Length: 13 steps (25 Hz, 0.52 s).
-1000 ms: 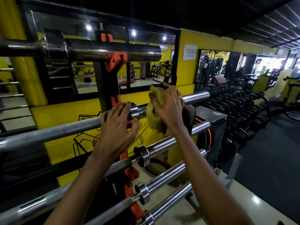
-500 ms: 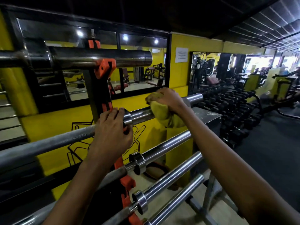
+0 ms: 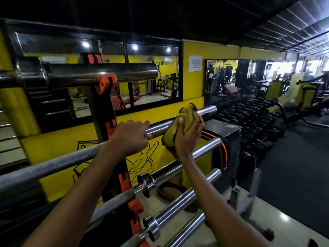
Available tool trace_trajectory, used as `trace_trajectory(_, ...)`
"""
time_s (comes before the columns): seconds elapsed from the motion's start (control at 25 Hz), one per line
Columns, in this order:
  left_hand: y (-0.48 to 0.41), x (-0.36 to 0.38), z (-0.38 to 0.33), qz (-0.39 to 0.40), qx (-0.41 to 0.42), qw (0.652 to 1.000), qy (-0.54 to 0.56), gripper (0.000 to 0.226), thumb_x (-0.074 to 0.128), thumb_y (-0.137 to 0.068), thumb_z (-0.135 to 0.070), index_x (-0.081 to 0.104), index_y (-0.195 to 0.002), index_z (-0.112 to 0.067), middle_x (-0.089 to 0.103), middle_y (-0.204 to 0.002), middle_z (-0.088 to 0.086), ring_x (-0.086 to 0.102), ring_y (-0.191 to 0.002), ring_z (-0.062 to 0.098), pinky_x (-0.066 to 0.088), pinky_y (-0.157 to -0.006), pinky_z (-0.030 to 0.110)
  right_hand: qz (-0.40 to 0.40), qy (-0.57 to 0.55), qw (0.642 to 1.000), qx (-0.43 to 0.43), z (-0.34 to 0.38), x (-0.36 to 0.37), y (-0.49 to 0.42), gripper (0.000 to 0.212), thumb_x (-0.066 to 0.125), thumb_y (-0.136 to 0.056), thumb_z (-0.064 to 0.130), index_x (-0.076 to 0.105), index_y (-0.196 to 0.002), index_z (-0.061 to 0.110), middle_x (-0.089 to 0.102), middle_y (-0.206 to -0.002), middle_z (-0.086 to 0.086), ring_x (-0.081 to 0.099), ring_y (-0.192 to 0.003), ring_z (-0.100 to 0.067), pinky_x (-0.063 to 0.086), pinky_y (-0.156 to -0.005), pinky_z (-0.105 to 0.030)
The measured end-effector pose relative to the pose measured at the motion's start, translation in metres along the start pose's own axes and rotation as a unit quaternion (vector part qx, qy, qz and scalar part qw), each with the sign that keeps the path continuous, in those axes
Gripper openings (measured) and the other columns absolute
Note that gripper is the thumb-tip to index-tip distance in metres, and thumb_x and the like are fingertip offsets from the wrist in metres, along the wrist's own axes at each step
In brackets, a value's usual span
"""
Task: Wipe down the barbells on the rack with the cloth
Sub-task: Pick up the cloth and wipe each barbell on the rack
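The fingers and thumb [image 3: 180,120] of the right hand [image 3: 188,138] are curled around a bunched yellow cloth [image 3: 173,134], gripping it against the smooth chrome sleeve of a barbell [image 3: 53,164]. The cloth covers the sleeve about midway, and bare metal shows beyond it at the sleeve's far end. The left hand [image 3: 130,136], knuckles up, has its fingers wrapped over the same barbell, just right of the rack [image 3: 105,111] upright and close beside the cloth.

This barbell lies second from the top on a black rack with orange hooks. A thicker top barbell [image 3: 106,73] rests above, level with the head. Three lower barbells [image 3: 187,195] lie stepped beneath the forearms, their sleeves pointing right.

Beyond the sleeve ends stands a scuffed black box [image 3: 226,129]. Behind it is a long dumbbell rack [image 3: 252,111]. Behind the rack, a yellow wall [image 3: 193,104] carries a wide mirror [image 3: 151,68] and a white paper notice [image 3: 195,63]. The pale tiled floor [image 3: 267,213] meets a dark mat [image 3: 302,166] on the right.
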<state>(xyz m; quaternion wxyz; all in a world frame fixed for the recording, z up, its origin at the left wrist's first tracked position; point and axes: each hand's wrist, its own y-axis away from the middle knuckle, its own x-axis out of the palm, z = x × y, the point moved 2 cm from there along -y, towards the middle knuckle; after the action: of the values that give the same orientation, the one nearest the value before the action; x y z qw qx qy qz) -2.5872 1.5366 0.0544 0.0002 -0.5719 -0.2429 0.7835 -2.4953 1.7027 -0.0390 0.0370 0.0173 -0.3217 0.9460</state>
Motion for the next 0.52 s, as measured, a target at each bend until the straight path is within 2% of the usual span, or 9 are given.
trace_trajectory(0.08, 0.0, 0.001, 0.002, -0.005, -0.006, 1.0, 0.012, 0.053, 0.042, -0.098, -0.044, 0.034, -0.146, -0.023, 0.058, -0.123, 0.002, 0.051, -0.11, 0.024, 0.04, -0.087, 0.038, -0.064, -0.155, 0.975, 0.146, 0.004, 0.0, -0.002, 0.06, 0.049, -0.102, 0.044, 0.027, -0.152, 0.021, 0.027, -0.153, -0.009, 0.042, -0.134, -0.032, 0.046, -0.095, -0.039)
trace_trajectory(0.2, 0.002, 0.002, 0.0, -0.014, -0.006, 1.0, 0.023, 0.054, 0.043, -0.097, -0.045, 0.035, -0.146, -0.023, 0.058, -0.125, 0.002, 0.05, -0.112, 0.023, 0.04, -0.091, 0.038, -0.066, -0.349, 0.88, 0.316, -0.001, 0.007, -0.017, 0.063, 0.043, -0.103, 0.05, 0.018, -0.155, 0.025, 0.037, -0.141, -0.007, 0.049, -0.124, -0.033, 0.05, -0.095, -0.046)
trace_trajectory(0.28, 0.001, 0.001, 0.0, -0.021, -0.005, 0.999, 0.032, 0.053, 0.044, -0.097, -0.045, 0.037, -0.145, -0.024, 0.058, -0.126, 0.002, 0.05, -0.112, 0.023, 0.039, -0.092, 0.038, -0.021, -0.414, 0.824, 0.386, -0.005, 0.005, -0.017, 0.051, 0.038, -0.1, 0.057, 0.04, -0.139, 0.025, 0.054, -0.121, -0.004, 0.056, -0.112, -0.033, 0.049, -0.092, -0.044)
trace_trajectory(0.32, 0.001, 0.001, 0.001, -0.024, -0.006, 0.999, 0.041, 0.053, 0.045, -0.097, -0.046, 0.038, -0.145, -0.024, 0.059, -0.125, 0.001, 0.051, -0.112, 0.024, 0.039, -0.092, 0.038, -0.002, -0.419, 0.815, 0.4, -0.007, 0.002, -0.016, 0.047, 0.037, -0.102, 0.052, 0.054, -0.123, 0.014, 0.062, -0.105, -0.006, 0.059, -0.099, -0.033, 0.05, -0.086, -0.04)
trace_trajectory(0.36, 0.0, 0.001, 0.001, -0.027, -0.009, 0.998, 0.051, 0.053, 0.046, -0.096, -0.046, 0.039, -0.144, -0.024, 0.059, -0.125, 0.001, 0.051, -0.112, 0.023, 0.04, -0.092, 0.038, 0.024, -0.415, 0.818, 0.398, -0.005, -0.002, -0.014, 0.042, 0.036, -0.104, 0.036, 0.061, -0.101, 0.002, 0.067, -0.086, -0.009, 0.061, -0.084, -0.032, 0.053, -0.076, -0.035)
trace_trajectory(0.4, 0.0, 0.001, 0.001, -0.029, -0.014, 0.998, 0.063, 0.053, 0.047, -0.096, -0.046, 0.041, -0.144, -0.025, 0.059, -0.125, 0.0, 0.052, -0.112, 0.023, 0.04, -0.092, 0.038, 0.039, -0.386, 0.831, 0.398, -0.004, -0.006, -0.011, 0.039, 0.034, -0.103, 0.018, 0.059, -0.08, -0.003, 0.065, -0.069, -0.011, 0.06, -0.069, -0.03, 0.054, -0.064, -0.032)
trace_trajectory(0.44, 0.0, 0.001, 0.002, -0.028, -0.018, 0.997, 0.073, 0.054, 0.048, -0.095, -0.046, 0.041, -0.144, -0.025, 0.06, -0.125, -0.001, 0.053, -0.112, 0.023, 0.041, -0.092, 0.037, 0.037, -0.363, 0.84, 0.401, -0.003, -0.009, -0.007, 0.039, 0.031, -0.102, 0.008, 0.054, -0.071, 0.0, 0.062, -0.063, -0.01, 0.058, -0.061, -0.027, 0.053, -0.059, -0.03)
trace_trajectory(0.52, 0.0, 0.001, 0.002, -0.028, -0.023, 0.996, 0.084, 0.054, 0.05, -0.094, -0.046, 0.042, -0.144, -0.026, 0.061, -0.125, -0.001, 0.054, -0.111, 0.023, 0.043, -0.092, 0.036, 0.057, -0.341, 0.84, 0.417, -0.015, -0.012, -0.004, 0.036, 0.029, -0.105, 0.012, 0.052, -0.078, 0.011, 0.059, -0.074, -0.006, 0.058, -0.067, -0.019, 0.051, -0.062, -0.034)
